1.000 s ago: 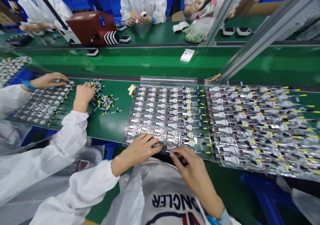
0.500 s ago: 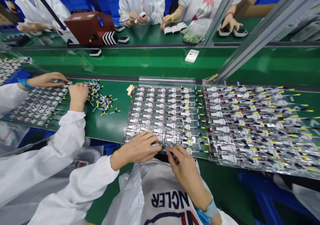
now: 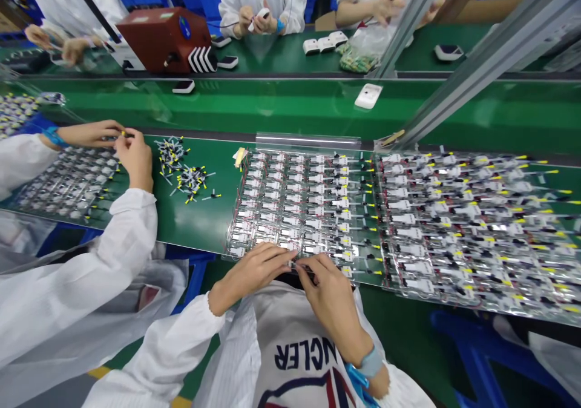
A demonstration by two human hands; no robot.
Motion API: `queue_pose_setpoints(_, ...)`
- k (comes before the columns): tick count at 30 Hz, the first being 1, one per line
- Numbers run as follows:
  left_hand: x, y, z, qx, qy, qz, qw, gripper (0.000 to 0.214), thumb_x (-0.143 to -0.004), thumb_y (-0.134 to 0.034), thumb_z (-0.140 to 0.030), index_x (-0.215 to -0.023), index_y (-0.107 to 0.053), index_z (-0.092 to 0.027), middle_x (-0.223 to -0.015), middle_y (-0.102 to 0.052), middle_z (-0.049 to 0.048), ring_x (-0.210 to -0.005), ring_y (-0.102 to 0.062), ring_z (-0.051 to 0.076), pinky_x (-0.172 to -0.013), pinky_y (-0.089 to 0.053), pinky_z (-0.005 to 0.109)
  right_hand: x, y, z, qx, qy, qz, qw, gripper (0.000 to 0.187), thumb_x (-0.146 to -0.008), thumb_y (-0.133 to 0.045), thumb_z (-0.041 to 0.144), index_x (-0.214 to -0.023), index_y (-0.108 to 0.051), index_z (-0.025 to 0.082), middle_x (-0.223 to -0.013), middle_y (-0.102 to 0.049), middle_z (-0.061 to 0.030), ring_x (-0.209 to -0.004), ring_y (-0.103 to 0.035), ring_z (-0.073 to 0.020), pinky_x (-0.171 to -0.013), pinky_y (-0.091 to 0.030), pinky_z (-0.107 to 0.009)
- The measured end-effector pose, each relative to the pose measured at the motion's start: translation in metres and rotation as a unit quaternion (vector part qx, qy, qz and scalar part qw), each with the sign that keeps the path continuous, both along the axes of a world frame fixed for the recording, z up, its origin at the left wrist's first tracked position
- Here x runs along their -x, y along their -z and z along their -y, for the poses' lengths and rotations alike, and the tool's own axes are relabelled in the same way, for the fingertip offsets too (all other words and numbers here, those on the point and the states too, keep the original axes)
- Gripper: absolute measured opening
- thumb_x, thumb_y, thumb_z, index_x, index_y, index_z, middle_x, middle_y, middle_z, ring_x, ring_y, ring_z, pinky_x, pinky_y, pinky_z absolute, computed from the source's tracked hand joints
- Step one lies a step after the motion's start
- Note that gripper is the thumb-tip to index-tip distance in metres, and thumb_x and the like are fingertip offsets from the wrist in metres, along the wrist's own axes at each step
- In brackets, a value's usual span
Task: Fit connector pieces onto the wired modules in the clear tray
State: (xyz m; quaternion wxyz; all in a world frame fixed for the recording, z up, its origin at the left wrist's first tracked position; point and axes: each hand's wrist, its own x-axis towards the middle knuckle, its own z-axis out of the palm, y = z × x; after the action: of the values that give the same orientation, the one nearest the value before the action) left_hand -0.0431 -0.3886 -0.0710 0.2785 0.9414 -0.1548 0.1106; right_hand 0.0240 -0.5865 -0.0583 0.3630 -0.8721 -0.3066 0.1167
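Left end: a co-worker's hands (image 3: 137,157), 2 of them, meet at the fingertips above a clear tray of small pale parts (image 3: 70,185); a blue band circles 1 wrist.
Across the belt: a red-brown box (image 3: 163,40) stands on the far bench, with a white device (image 3: 183,86) in front of it on the green belt.
Loose pile: grey, black and yellow-tipped pieces (image 3: 190,178) lie heaped on the green bench, well to the left of your middle tray.
Your left hand (image 3: 258,270): over the near edge of the tray, fingers bent, gripping a small pale piece (image 3: 291,264) at the tips; the piece is too small to identify.
Middle tray (image 3: 231,233): directly in front of you, clear, filled with rows of white-faced assemblies (image 3: 293,193) with red and black wires; yellow tips reach past its right side.
Your right hand (image 3: 330,296): fingertips curled in, right at that same piece; I cannot tell if they grip it. You wear a blue band (image 3: 358,384) on this wrist.
Right end: more white-faced, yellow-tipped assemblies (image 3: 476,232) lie crowded in clear trays, just beside your middle tray.
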Motion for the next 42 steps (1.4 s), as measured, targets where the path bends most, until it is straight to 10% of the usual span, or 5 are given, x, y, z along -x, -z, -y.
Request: queue_pose_setpoints(42,-0.0035,0.0019,0.0024,0.079,0.004,-0.035,0.996,0.03,-0.106,-0.049,-0.027,-0.132,-0.06,-0.019,-0.114,-0.072,0.0099,-0.105,-0.068,0.02,-0.09,-0.061,0.036,-0.0067,0.0002,-0.0009,-0.019,-0.01,-0.03,0.999,0.025,-0.103,-0.048,0.028,-0.099,-0.072,0.021,-0.091,-0.069,-0.0052,-0.071,-0.063,-0.0172,-0.065,-0.045,-0.029)
